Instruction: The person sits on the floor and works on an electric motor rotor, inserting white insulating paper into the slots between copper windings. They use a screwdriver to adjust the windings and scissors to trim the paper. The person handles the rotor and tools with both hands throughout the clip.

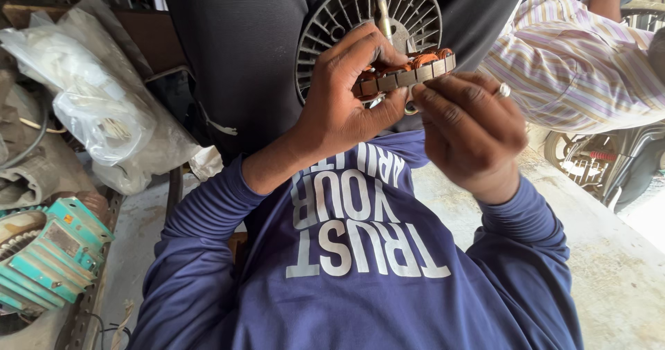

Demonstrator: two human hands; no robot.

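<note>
Both my hands are raised in front of my blue shirt and hold a fan motor between them. My left hand (339,97) grips the stator (410,71), a ring of grey steel with orange copper windings, from the left, thumb along its lower edge. My right hand (471,132), with a ring on one finger, pinches the stator's rim from the right. Behind it is the round grey finned motor housing (325,21), with a metal shaft (381,3) sticking up through its middle. My fingers hide the stator's lower part.
Crumpled clear plastic bags (90,93) lie on the left. Teal motor parts (52,253) sit on a metal rack at lower left. Another person in a striped shirt (575,66) is at upper right, above a wire guard (578,163). Concrete floor (623,267) runs along the right.
</note>
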